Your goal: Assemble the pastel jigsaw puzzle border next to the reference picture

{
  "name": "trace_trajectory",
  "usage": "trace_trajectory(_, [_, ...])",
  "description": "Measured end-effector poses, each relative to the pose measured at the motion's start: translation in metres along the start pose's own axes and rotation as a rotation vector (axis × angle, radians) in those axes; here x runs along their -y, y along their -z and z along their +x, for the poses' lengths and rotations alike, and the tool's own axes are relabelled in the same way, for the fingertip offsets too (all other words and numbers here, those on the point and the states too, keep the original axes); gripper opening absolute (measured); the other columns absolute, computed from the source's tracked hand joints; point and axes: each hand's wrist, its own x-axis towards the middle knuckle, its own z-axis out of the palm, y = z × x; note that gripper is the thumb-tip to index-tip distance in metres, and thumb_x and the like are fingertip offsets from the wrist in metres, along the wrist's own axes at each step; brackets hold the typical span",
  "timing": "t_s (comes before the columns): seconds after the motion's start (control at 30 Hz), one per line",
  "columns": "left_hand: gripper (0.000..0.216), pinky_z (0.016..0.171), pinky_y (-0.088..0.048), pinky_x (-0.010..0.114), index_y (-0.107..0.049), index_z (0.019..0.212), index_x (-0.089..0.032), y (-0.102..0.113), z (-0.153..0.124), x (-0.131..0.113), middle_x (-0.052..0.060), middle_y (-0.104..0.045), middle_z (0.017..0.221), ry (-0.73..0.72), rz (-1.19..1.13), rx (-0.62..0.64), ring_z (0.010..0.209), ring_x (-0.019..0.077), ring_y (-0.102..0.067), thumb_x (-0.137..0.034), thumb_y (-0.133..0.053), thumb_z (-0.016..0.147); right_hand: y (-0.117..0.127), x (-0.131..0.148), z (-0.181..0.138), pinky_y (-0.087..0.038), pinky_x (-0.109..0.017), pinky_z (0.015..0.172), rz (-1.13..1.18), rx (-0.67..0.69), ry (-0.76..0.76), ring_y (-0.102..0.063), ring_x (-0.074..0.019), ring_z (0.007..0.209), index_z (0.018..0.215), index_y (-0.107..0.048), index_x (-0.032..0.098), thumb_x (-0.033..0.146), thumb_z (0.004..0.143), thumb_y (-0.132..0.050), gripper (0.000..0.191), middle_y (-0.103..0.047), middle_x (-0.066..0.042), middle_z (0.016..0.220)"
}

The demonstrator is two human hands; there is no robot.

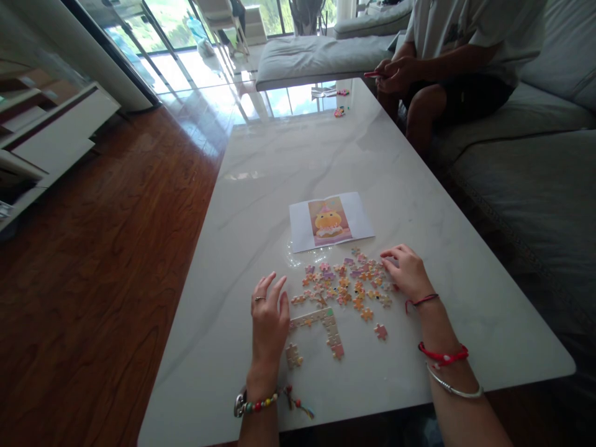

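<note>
My left hand (270, 320) hovers or rests at the left end of a partly joined puzzle border (333, 332), its fingers spread and holding nothing I can see. The border has a top row and a right side running down; the hand hides part of its left end. Just below that lies a small joined cluster (293, 356). My right hand (407, 270) is at the right edge of a pile of loose puzzle pieces (344, 282), thumb and forefinger slightly apart. A pink puzzle piece (380, 332) lies apart from the pile.
A paper sheet with a picture of a yellow figure (328, 220) lies beyond the pieces on the marble table (261, 161). Small colourful items (339, 112) sit at the far end. On the right, a person (465, 56) sits on the sofa (535, 174) holding a phone (372, 74).
</note>
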Motion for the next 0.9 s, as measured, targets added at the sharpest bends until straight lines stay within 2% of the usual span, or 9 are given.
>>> trace_trajectory(0.17, [0.028,0.097,-0.036,0.045,-0.055,0.106,-0.017,0.001,-0.001,0.001,0.011,-0.051,0.115,0.001,0.005,-0.005,0.114,0.0248,-0.041,-0.019,-0.042,0.081,-0.001,0.0,-0.001,-0.041,-0.03,0.078,-0.009,0.025,0.01,-0.053,-0.0166,0.08,0.075,-0.064,0.017,0.019,0.071,-0.054,0.011,-0.056,-0.004,0.08])
trace_trajectory(0.67, [0.029,0.097,-0.035,0.044,-0.055,0.106,-0.019,0.003,-0.003,0.002,0.01,-0.05,0.115,0.004,-0.003,-0.004,0.115,0.0244,-0.041,-0.02,-0.043,0.08,0.001,-0.006,-0.004,-0.043,-0.027,0.068,-0.004,-0.09,-0.103,-0.054,-0.014,0.067,0.073,-0.063,0.015,0.017,0.068,-0.053,0.011,-0.057,-0.004,0.073])
trace_trajectory(0.77, [0.028,0.097,-0.035,0.044,-0.055,0.106,-0.02,0.002,-0.003,0.002,0.009,-0.05,0.115,0.004,-0.02,-0.016,0.114,0.024,-0.041,-0.02,-0.043,0.08,0.005,-0.003,-0.004,-0.043,-0.027,0.068,0.031,-0.096,-0.075,-0.054,-0.0131,0.066,0.076,-0.063,0.016,0.018,0.069,-0.052,0.012,-0.058,-0.003,0.076])
trace_trajectory(0.9, [0.028,0.097,-0.035,0.044,-0.055,0.106,-0.02,0.003,-0.003,0.002,0.009,-0.05,0.115,0.006,-0.024,-0.013,0.114,0.0237,-0.042,-0.02,-0.042,0.08,0.011,0.001,-0.006,-0.043,-0.025,0.067,0.074,-0.04,-0.013,-0.055,-0.0121,0.066,0.076,-0.063,0.017,0.021,0.07,-0.054,0.012,-0.058,-0.002,0.076])
